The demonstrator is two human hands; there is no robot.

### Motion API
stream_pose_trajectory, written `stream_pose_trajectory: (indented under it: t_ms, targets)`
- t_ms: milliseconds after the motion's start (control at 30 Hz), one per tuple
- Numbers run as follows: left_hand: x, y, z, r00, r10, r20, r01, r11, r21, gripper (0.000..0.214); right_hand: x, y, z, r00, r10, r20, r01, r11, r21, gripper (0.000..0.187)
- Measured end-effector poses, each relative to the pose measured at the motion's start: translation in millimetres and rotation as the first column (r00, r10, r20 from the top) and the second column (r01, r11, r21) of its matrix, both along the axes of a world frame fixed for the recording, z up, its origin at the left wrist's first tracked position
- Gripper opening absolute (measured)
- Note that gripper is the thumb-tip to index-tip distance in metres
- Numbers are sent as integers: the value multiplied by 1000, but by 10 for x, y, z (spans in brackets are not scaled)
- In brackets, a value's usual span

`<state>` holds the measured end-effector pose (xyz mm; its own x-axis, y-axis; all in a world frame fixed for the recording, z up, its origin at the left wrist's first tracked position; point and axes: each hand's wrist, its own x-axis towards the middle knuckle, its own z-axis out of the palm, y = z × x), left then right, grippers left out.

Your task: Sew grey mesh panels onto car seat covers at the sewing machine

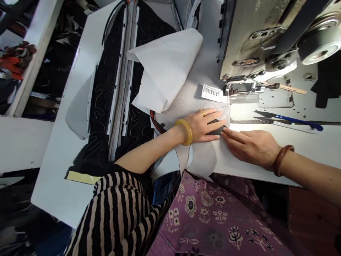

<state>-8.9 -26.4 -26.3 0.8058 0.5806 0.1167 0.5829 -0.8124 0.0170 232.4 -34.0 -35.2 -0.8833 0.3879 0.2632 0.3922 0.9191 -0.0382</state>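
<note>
My left hand [204,126] lies flat with its fingers spread, pressing on a light grey mesh fabric [186,97] and a small dark grey fabric piece [217,128]. Fingertips of my right hand [250,145] are pinched together at the right corner of that dark piece. A white barcode label [211,93] rests on the mesh, close to the presser foot of the sewing machine [239,60]. White sheet material [167,67] is folded over the mesh farther back. Part of the dark piece is hidden under my left fingers.
Thread snips with blue and white handles [290,121] lie right of the needle area, near a wooden-handled tool [290,88]. Black stitched panels with a zipper [117,85] cover the left of the white table [57,170]. Shelves of scraps [61,53] stand at far left.
</note>
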Motion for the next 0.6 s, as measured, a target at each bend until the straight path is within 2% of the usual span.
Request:
stream_pose_trajectory:
  t_ms: [100,200,400,600]
  targets:
    - [-21,49,-5,1000,-15,10,15,1000,10,51,6,10,18,996,91,11,-92,984,153,30]
    - [-19,96,-1,1000,5,-25,-4,1000,15,48,-15,26,57,996,83,-40,-73,975,209,25]
    - [-25,260,-6,998,10,-58,-10,1000,-5,51,-84,88,123,994,-16,-109,38,977,208,21]
    - [-64,441,20,998,15,-67,-18,999,-41,51,-115,156,115,994,-98,-57,107,978,179,29]
